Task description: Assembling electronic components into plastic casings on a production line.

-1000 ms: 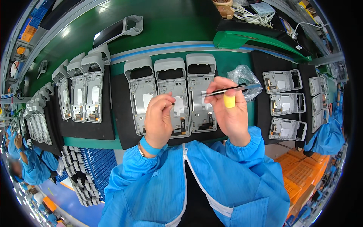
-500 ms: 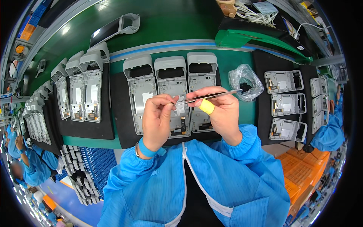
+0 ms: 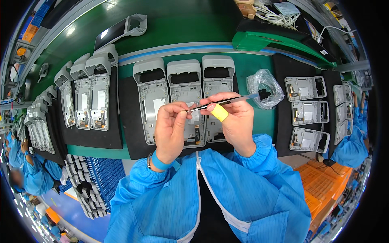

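Observation:
My right hand [image 3: 234, 121], its thumb wrapped in yellow tape [image 3: 219, 112], grips a pair of dark metal tweezers [image 3: 239, 98]. Their tip points left and meets the fingertips of my left hand [image 3: 172, 127]. That hand is pinched closed; whatever small piece lies between the fingers is too hidden to name. A blue band circles my left wrist. Beneath and beyond both hands, three grey device housings [image 3: 150, 97] lie side by side on a black mat [image 3: 129, 105]. To the right of them a clear plastic bag [image 3: 265, 83] holds small black parts.
More housings [image 3: 98, 97] lie on mats at left, others [image 3: 304, 112] at right. A device with a screen [image 3: 115, 34] rests on the far green surface. A green tray [image 3: 263, 40] stands far right. Blue [image 3: 103, 178] and orange crates [image 3: 320, 186] flank me. Co-workers in blue sit either side.
The tweezers have tilted slightly, and their tip now sits right at my left fingertips. My right hand has shifted a little left. The view has moved slightly.

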Tool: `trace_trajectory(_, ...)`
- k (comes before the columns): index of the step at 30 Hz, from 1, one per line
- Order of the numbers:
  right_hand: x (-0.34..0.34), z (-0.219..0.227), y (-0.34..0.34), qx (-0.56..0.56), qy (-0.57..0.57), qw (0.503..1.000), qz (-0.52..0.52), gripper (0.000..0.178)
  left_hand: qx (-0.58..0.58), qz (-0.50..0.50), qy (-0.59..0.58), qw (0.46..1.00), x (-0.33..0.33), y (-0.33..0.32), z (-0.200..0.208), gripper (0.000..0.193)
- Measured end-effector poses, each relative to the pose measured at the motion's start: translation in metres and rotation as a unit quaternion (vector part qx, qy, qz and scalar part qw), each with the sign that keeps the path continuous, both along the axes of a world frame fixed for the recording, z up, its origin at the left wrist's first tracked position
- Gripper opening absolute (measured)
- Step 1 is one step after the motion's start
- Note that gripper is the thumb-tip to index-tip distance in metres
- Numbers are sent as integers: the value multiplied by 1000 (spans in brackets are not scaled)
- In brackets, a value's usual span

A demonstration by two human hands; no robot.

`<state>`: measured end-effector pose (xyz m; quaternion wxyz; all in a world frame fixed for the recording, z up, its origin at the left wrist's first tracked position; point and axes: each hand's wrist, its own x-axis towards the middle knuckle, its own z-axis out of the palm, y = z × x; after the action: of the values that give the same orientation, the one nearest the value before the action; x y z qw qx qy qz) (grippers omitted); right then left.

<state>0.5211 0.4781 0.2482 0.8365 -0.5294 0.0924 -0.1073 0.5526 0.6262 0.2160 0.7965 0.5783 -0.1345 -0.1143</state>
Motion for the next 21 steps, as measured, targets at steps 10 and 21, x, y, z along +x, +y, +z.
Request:
trace_trajectory(10,3,3,3,-20,19,1000,-12,17,-22,-14,37,999,-1,1,0,7)
trace_trajectory(21,31,-24,-17,-3,85,986,-141,15,387,-88,-143,907,34,33,19,20)
